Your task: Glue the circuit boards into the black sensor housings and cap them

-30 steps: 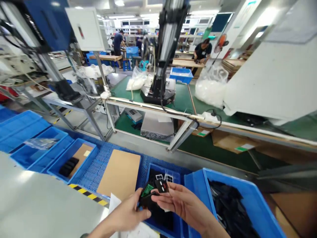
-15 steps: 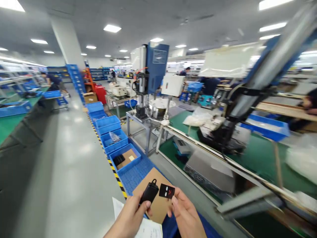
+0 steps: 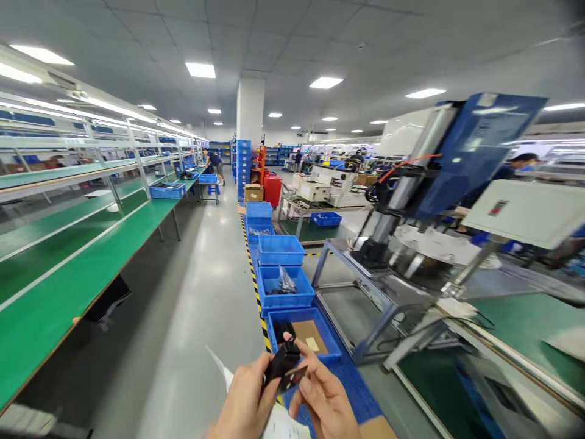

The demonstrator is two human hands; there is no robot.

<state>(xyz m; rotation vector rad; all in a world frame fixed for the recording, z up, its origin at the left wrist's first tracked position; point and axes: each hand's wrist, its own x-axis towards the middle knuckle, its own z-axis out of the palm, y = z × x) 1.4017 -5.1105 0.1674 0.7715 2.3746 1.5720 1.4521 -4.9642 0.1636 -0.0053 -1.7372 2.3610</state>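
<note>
Flat cover (image 3: 292, 378) now against black housing (image 3: 281, 361)

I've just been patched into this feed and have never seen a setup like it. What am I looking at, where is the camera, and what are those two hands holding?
The single view comes from a camera on a person's head, looking down a factory aisle. No robot here: both hands are bare. The left hand grips a small black plastic case; the right hand presses a thin dark piece against it. Below them lies white paper. Blue bins line the floor along a yellow-black stripe. A long green workbench runs left; a blue machine stands right.
</note>
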